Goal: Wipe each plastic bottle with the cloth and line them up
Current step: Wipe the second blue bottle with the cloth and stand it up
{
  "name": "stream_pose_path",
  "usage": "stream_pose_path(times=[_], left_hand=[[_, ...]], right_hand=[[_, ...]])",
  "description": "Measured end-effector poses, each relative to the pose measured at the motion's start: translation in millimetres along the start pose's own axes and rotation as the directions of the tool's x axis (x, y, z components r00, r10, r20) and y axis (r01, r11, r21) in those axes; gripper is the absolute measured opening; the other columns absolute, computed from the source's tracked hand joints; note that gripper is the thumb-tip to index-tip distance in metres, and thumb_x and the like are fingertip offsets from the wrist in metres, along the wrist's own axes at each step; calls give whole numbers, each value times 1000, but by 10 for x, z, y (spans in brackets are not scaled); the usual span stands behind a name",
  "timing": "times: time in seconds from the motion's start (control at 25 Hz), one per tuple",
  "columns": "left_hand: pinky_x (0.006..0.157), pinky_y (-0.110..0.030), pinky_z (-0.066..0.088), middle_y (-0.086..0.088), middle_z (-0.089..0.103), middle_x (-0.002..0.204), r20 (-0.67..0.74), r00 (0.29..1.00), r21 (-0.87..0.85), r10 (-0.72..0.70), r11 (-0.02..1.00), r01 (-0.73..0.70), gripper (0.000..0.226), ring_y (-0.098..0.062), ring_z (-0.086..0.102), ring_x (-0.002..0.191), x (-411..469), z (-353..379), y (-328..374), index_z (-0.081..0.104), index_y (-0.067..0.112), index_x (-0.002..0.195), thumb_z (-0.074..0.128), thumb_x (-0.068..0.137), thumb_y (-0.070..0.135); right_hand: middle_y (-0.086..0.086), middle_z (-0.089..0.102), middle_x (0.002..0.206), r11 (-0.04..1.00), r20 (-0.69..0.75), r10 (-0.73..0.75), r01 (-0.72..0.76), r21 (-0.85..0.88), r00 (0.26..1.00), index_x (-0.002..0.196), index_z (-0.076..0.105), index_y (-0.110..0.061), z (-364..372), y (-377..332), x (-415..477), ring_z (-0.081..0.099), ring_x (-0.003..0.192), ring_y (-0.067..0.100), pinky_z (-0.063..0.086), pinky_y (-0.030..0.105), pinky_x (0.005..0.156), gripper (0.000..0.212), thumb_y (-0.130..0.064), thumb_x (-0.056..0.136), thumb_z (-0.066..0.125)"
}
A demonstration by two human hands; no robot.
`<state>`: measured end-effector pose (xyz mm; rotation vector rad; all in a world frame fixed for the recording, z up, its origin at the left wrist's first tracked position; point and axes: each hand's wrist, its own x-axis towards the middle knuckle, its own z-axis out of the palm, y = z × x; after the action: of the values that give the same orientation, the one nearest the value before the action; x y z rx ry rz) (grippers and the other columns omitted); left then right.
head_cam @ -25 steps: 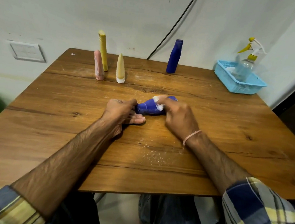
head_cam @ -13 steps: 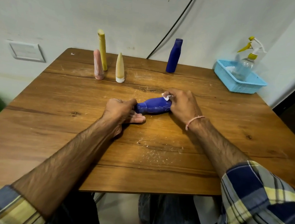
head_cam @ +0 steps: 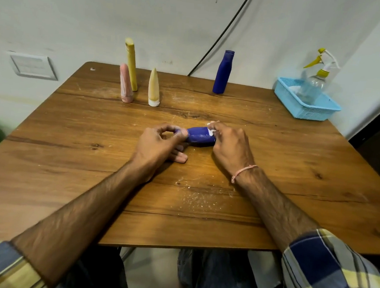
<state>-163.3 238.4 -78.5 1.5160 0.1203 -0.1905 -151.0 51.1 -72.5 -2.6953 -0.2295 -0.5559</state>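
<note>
A blue plastic bottle (head_cam: pixel 200 135) lies on its side at the middle of the wooden table (head_cam: pixel 69 161). My left hand (head_cam: pixel 159 143) pinches its neck end between thumb and fingers. My right hand (head_cam: pixel 231 144) grips a small white cloth (head_cam: pixel 211 132) and presses it on the bottle's far end. At the back stand a tall yellow bottle (head_cam: pixel 131 64), a pink bottle (head_cam: pixel 125 83), a cream cone-shaped bottle (head_cam: pixel 154 87) and a second blue bottle (head_cam: pixel 223 72).
A light blue basket (head_cam: pixel 307 107) at the back right corner holds a clear spray bottle (head_cam: pixel 314 83) with a yellow trigger. White crumbs are scattered on the table in front of my hands. A black cable runs up the wall.
My right hand slid with the cloth from the bottle's middle out to its far end. My left hand's fingers shifted on the neck; the bottle stays lying in place.
</note>
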Motion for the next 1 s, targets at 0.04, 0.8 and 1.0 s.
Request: stream_pose_path(times=[0.04,0.8,1.0], left_hand=[[72,-40,65,-16,77,84,25,999,60,42,997,-43,35,-28,77,75,-24,-16,-23,61,15,125,70,92,9],[64,-14,59,3,73,103,57,895,598,443,703,-386,51,-1,69,74,4,-40,-87,61,20,137,76,89,18],[56,-14,57,7,73,79,69,898,538,434,742,-400,41,-1,71,64,-32,-28,-83,67,17,129,76,89,22]], right_hand=[[10,71,111,1000,0,-5,5,14,1000,128,61,-14,-5,-1,18,66,95,18,58,35,85,36,-2,96,50],[10,69,120,999,-82,27,-24,34,996,129,61,-13,-134,225,-235,65,81,6,47,3,73,40,4,94,53],[11,65,128,976,-85,-209,213,41,974,130,61,-10,-102,268,-325,63,117,18,50,31,102,48,11,87,54]])
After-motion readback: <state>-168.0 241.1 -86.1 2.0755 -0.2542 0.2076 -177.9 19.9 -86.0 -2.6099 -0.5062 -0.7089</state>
